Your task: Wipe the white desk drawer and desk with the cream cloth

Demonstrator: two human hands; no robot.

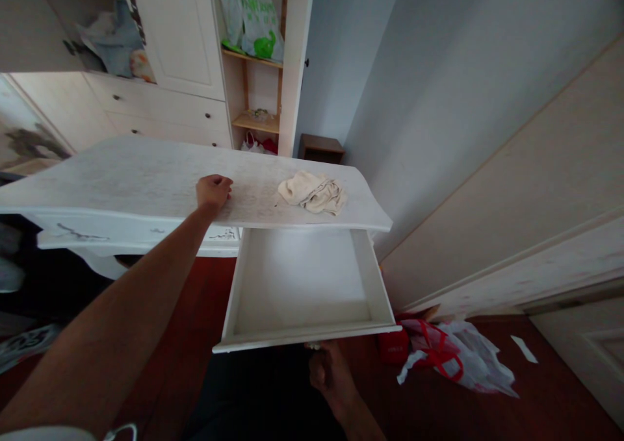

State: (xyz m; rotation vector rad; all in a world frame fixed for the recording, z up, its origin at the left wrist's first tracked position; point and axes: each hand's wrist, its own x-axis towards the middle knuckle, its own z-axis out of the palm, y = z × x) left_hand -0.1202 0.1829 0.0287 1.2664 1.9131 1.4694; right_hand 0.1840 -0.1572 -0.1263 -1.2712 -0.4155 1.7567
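My left hand (214, 191) rests on the scuffed white tabletop (146, 175) with its fingers curled in, and nothing shows in them. To its right lies a crumpled cream cloth (314, 193), apart from the hand. A white drawer (302, 278) is pulled far out from the table's front, and its inside is bare. Below the drawer's front edge, my right hand (327, 371) is curled at a small pale handle (312, 345). Part of that grip is hidden by the drawer front and shadow.
Behind the table stands a white wardrobe (166, 106) with shelves holding plastic bags (260, 22). A small brown stool-like box (322, 147) is by the wall. Red and clear bags (468, 356) lie on the dark red floor at right. Dark-clothed legs (263, 395) are under the drawer.
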